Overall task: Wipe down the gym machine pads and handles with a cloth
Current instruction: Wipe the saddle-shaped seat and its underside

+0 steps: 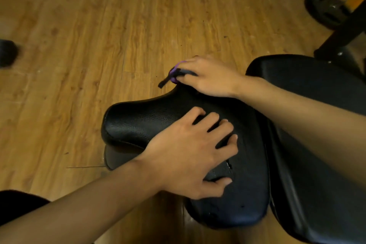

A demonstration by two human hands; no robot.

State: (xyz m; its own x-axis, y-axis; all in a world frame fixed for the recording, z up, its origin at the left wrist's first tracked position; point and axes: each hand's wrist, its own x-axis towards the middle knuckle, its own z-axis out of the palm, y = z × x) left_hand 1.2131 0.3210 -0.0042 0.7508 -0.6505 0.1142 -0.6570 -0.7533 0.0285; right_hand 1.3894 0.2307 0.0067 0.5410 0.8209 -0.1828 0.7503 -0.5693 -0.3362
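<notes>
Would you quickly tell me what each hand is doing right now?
Left hand: open, fingers spread on the seat pad.
Right hand: grips the cloth at the pad's far edge.

Most of cloth [173, 74] beneath right hand [209, 80]

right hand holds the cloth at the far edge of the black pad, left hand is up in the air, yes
No: the left hand rests spread on the black pad, not in the air. The right hand does hold the cloth at its far edge, per the head view.
</notes>
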